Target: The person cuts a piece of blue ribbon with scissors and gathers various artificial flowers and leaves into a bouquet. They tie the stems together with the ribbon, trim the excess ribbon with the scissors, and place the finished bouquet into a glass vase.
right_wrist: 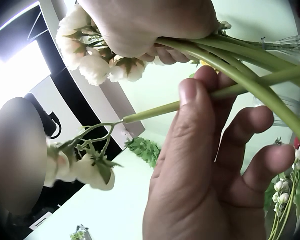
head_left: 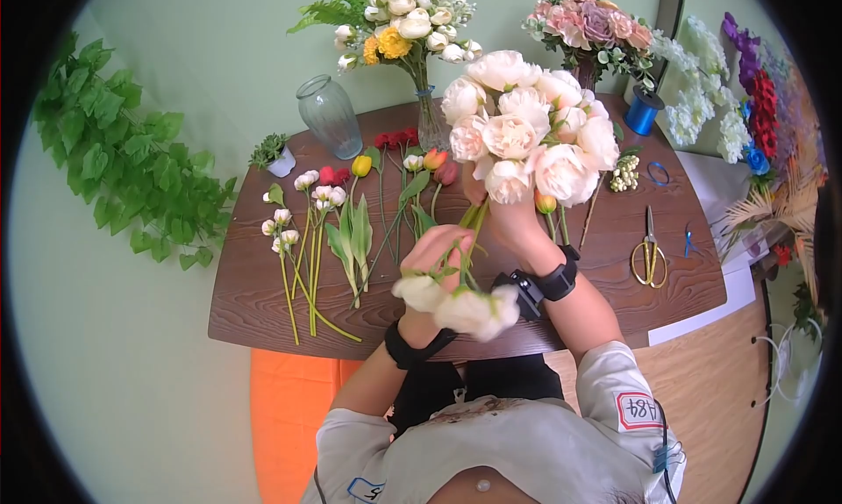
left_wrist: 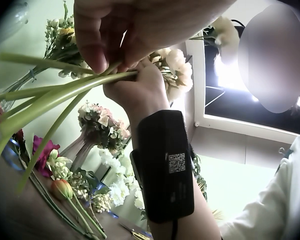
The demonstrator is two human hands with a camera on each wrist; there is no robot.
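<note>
My right hand (head_left: pixel 513 223) grips the stems of a bouquet of cream peonies (head_left: pixel 517 131), its heads above the fist. Left of it, my left hand (head_left: pixel 436 248) pinches a green stem whose white flowers (head_left: pixel 469 307) hang toward my body. In the right wrist view, thumb and forefinger of the left hand (right_wrist: pixel 185 165) hold this stem (right_wrist: pixel 152 112) across the bouquet's stems, just below the right hand (right_wrist: pixel 150 22); its other fingers are bent and apart. The left wrist view shows thick green stems (left_wrist: pixel 50 102) fanning out below the right hand (left_wrist: pixel 140 92).
Loose tulips (head_left: pixel 360 166) and small white flower sprays (head_left: pixel 303 241) lie left on the table (head_left: pixel 254 285). Behind stand an empty glass vase (head_left: pixel 331 118), a potted plant (head_left: pixel 279 157) and a vase of white and yellow flowers (head_left: pixel 430 122). Gold-handled scissors (head_left: pixel 649 260) and blue ribbon (head_left: pixel 645 112) are right.
</note>
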